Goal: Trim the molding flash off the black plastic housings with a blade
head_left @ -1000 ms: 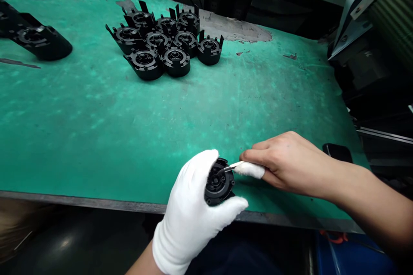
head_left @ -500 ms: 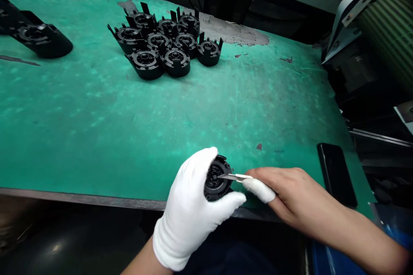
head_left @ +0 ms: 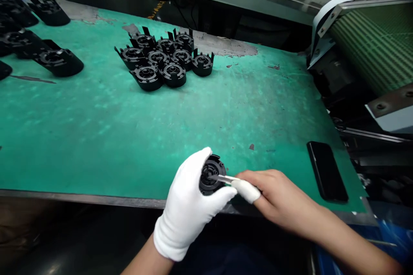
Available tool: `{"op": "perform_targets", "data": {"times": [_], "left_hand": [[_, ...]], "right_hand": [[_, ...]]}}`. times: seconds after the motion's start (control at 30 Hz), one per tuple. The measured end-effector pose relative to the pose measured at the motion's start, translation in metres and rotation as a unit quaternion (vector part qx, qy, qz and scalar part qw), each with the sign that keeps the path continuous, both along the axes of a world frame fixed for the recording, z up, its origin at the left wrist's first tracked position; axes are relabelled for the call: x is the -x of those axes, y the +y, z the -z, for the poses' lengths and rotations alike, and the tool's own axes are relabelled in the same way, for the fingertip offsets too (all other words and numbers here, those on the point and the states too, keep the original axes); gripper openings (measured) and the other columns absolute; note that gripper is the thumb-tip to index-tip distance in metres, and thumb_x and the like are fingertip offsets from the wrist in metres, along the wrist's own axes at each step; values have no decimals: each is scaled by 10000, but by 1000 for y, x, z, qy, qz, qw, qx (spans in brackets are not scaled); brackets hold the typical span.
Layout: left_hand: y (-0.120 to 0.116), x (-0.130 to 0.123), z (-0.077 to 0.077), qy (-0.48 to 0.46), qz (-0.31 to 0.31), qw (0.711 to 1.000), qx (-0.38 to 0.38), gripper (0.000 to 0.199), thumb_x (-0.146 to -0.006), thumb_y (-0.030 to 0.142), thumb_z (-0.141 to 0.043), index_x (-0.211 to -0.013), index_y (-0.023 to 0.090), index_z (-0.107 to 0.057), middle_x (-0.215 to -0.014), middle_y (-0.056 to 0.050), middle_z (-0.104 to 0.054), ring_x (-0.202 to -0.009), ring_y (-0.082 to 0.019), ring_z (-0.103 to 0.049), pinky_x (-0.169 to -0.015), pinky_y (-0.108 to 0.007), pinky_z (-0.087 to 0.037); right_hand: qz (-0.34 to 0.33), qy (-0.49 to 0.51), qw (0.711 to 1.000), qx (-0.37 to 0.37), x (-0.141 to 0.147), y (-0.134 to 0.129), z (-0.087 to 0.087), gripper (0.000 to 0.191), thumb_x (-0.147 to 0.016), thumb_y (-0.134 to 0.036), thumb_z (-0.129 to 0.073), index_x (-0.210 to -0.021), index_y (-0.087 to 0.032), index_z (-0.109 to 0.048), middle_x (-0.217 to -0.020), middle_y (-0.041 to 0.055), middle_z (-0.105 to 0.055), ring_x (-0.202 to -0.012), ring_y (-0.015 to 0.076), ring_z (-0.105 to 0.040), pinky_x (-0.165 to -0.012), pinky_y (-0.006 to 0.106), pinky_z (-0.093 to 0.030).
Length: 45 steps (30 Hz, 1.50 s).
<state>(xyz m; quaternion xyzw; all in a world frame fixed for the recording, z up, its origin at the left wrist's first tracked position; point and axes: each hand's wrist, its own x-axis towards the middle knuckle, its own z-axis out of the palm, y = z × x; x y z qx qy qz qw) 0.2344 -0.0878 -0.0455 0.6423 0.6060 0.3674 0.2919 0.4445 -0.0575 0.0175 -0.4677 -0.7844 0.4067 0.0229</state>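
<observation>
My left hand [head_left: 190,204], in a white glove, is closed around a round black plastic housing [head_left: 220,167] near the table's front edge. The housing's ringed inner face is turned up toward me. My right hand [head_left: 274,193], bare but for a white cover on the thumb, pinches a slim knife [head_left: 227,178] with a pale handle and a pointed metal blade. The blade's tip is at the middle of the housing's face; whether it touches the plastic I cannot tell.
Several similar black housings [head_left: 174,75] stand grouped at the back of the green table [head_left: 135,137]. More black housings [head_left: 63,62] are at the far left. A black phone [head_left: 327,172] lies at the right, and a green conveyor belt [head_left: 377,43] rises beyond the right edge.
The view has shifted, so the table and phone sit a little differently. Both hands keep their holds, and the blade still points into the housing's centre, its angle slightly changed.
</observation>
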Motion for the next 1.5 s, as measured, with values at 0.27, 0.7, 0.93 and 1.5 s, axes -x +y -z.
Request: {"op": "perform_targets", "data": {"times": [0.27,0.7,0.93,1.5], "left_hand": [[-51,-26,-5,78,-53,995,28,838,-915,384,-625,-1582,199,-153,-1651,-188,-246,-1506,-343,-321,-1157,-560,-449],[-19,-4,-12,3,29,997,70,967,-823,483,-745,-1575,278,-173,-1636,-89,-314,-1507,-263,-334,-1246,-504,-320],[-11,0,-5,1,50,996,73,852,-792,523,-781,-1490,293,-349,-1526,-88,-482,-1423,-280,-464,-1220,-518,-381],[-8,-5,-11,-27,64,997,27,734,-786,400,-821,-1390,343,-407,-1351,-25,-593,-1247,-242,-606,-1136,-464,-478]], "right_hand": [[299,221,927,51,40,-21,40,288,-1053,-375,-393,-1268,-233,-523,-857,-3,-606,-802,178,-589,-702,269,-488],[14,-62,991,-116,-37,-25,17,491,-980,-170,-388,-1444,-225,-539,-1133,109,-722,-945,287,-713,-781,455,-579],[16,-52,995,-77,-30,-31,12,480,-977,-164,-384,-1416,-247,-560,-1165,107,-727,-980,293,-720,-836,493,-610],[65,-33,991,-114,-25,-60,23,484,-977,-155,-380,-1426,-229,-546,-1270,92,-706,-1043,248,-718,-901,436,-614]]}}
